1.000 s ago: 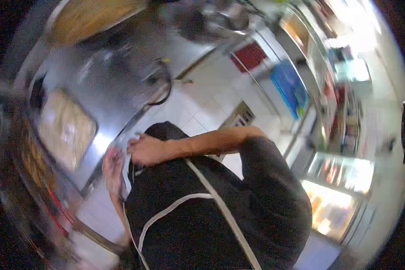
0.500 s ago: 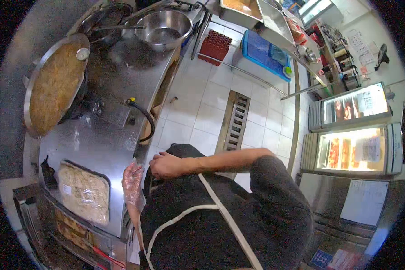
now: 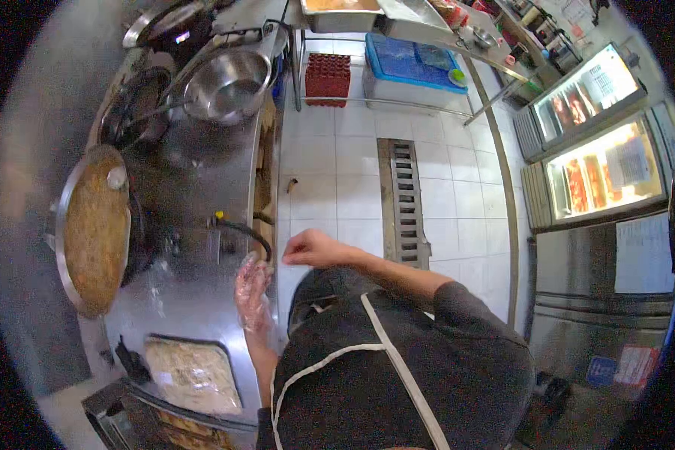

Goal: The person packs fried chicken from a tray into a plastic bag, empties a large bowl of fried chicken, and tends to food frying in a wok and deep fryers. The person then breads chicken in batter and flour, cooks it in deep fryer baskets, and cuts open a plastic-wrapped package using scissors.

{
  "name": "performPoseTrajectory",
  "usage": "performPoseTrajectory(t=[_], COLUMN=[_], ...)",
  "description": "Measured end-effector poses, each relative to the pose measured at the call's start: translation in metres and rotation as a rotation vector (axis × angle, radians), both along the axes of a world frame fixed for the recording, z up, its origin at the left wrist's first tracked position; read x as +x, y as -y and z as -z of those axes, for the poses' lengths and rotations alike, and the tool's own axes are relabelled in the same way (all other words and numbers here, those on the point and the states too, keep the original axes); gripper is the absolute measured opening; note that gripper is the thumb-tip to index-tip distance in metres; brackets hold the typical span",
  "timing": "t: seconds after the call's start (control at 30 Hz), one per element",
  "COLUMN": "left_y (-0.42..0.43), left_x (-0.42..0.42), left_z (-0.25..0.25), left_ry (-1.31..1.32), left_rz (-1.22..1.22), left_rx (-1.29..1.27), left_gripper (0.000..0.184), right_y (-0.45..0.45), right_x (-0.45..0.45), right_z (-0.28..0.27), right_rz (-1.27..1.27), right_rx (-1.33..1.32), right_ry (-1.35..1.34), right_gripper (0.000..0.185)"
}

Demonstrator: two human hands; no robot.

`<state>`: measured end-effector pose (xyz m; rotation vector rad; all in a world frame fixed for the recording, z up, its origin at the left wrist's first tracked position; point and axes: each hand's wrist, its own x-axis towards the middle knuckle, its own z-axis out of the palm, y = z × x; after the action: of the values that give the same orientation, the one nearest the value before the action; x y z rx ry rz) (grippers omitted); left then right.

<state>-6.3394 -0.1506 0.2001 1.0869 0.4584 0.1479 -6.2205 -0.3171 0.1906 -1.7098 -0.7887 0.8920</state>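
Across the right side of our view, white papers (image 3: 645, 251) hang on the steel cabinet (image 3: 574, 274) and the lit fridges (image 3: 600, 176), their writing too small for us to read. Lower down, a blue notice (image 3: 601, 371) and a red-and-white one (image 3: 637, 365) are just as illegible.

Our left hand (image 3: 253, 296), in a clear plastic glove, is partly open with its fingers loosely bent, by the bench (image 3: 195, 300) edge. It is right at the end of the black hose (image 3: 247, 229), but we cannot tell whether they touch. Our bare right hand (image 3: 307, 249) is near it, apart, fingers bent inward; we cannot tell whether they close on anything.

The hose curves over the bench edge, its yellow end (image 3: 219, 216) on the steel. Nearer to us lies a black tray (image 3: 195, 375) of something pale, glare hiding its surface. A wide round pan (image 3: 94, 232) with brown contents sits farther left, and a metal bowl (image 3: 229, 86) beyond. Our left forearm is partly hidden by dark clothing, and the shelf (image 3: 184, 431) below is cut off.
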Motion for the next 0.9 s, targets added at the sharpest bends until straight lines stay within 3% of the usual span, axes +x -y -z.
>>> performPoseTrajectory(t=[0.07,0.17,0.2,0.27,0.3,0.4,0.63,0.7,0.9], left_y=[0.006,0.037,0.045,0.068,0.074,0.102,0.152,0.161,0.156], left_x=[0.045,0.121,0.149,0.203,0.222,0.291,0.437,0.482,0.642], left_z=[0.011,-0.007,0.014,0.024,0.022,0.030,0.022,0.038,0.051], left_ry=[0.082,0.045,0.179,0.125,0.036,0.086,-0.022,0.119,0.155], left_rz=[0.033,0.118,0.125,0.137,0.147,0.157,0.215,0.189,0.093], left_rx=[-0.020,0.007,0.005,0.046,0.092,0.065,0.081,-0.041,-0.088], left_gripper=[0.042,0.041,0.032,0.028,0.023,0.021,0.023,0.026,0.031], right_y=[0.023,0.065,0.082,0.113,0.127,0.168,0.215,0.216,0.196], right_x=[0.036,0.094,0.113,0.150,0.169,0.233,0.415,0.474,0.670], right_z=[-0.006,0.026,0.027,0.019,0.015,0.002,-0.045,-0.047,-0.044], right_rz=[0.293,0.464,0.500,0.658,0.661,0.882,1.020,1.039,0.997], right_rx=[0.038,0.200,0.229,0.238,0.249,0.209,0.308,0.275,0.234], right_ry=[-0.124,-0.201,-0.234,-0.372,-0.370,-0.315,0.020,0.193,0.258], right_gripper=[0.026,0.023,0.022,0.020,0.020,0.027,0.023,0.025,0.028])
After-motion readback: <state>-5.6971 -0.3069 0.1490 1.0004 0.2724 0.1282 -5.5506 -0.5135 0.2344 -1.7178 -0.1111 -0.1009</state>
